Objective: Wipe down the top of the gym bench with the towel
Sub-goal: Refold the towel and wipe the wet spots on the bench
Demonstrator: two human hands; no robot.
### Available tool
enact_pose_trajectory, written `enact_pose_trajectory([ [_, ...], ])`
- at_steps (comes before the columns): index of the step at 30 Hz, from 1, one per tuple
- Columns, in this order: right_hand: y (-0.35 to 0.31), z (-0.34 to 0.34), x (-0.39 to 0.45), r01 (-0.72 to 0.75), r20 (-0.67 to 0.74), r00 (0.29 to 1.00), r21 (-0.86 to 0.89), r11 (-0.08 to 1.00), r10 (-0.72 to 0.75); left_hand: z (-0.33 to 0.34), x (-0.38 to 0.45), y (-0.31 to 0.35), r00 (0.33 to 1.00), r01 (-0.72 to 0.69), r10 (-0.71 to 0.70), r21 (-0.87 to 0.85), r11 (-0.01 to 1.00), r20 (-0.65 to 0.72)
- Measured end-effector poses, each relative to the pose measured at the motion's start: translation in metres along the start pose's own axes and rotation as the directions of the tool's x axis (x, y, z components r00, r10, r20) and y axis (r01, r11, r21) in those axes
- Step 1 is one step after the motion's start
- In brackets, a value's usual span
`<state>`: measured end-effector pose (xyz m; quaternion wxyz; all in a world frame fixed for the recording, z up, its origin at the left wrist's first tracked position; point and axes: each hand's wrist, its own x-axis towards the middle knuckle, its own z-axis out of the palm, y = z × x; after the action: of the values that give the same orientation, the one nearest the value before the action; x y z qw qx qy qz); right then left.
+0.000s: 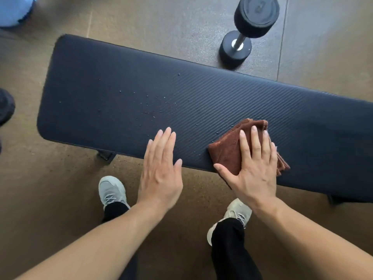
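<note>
We are standing over a long, dark blue ribbed padded gym bench (113,81). Our left hand (160,172) is hovering flat, fingers straight, at its near edge. Water droplets (153,110) are beading mid-bench. Our right hand (255,170) is pressing a folded rust-brown terry towel (227,150) against the near edge, fingers spread. Wiping only there risks missing the droplets.

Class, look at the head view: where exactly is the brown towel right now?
The folded brown towel lies on the bench top near its front edge, right of centre, pressed flat under the right hand, with the left hand beside it.
</note>
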<state>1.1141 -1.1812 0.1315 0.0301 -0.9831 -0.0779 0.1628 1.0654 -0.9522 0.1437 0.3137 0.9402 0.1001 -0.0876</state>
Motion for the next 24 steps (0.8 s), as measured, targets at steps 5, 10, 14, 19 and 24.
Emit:
enact_pose_trajectory([
  [5, -0.140, 0.009, 0.032, 0.272, -0.007, 0.962, -0.003, 0.962, -0.272, -0.064, 0.012, -0.077, 0.995, 0.089, -0.089, 0.000, 0.996, -0.052],
  [10, -0.310, 0.010, 0.080, 0.598, 0.004, 0.801, 0.007, 0.801, -0.598, -0.125, 0.025, -0.150, 0.908, 0.348, -0.354, -0.069, 0.935, -0.226],
  [14, -0.390, 0.010, 0.106, 0.724, 0.032, 0.690, -0.056, 0.688, -0.723, -0.164, 0.017, -0.203, 0.835, 0.470, -0.467, -0.066, 0.880, -0.290],
  [19, -0.371, 0.014, 0.101, 0.741, -0.005, 0.671, -0.039, 0.671, -0.741, -0.166, -0.010, -0.225, 0.939, 0.327, -0.307, 0.127, 0.936, -0.152],
  [24, -0.288, 0.010, 0.086, 0.752, 0.023, 0.659, -0.051, 0.657, -0.752, -0.131, -0.018, -0.177, 0.991, 0.134, -0.130, 0.229, 0.964, -0.035],
])
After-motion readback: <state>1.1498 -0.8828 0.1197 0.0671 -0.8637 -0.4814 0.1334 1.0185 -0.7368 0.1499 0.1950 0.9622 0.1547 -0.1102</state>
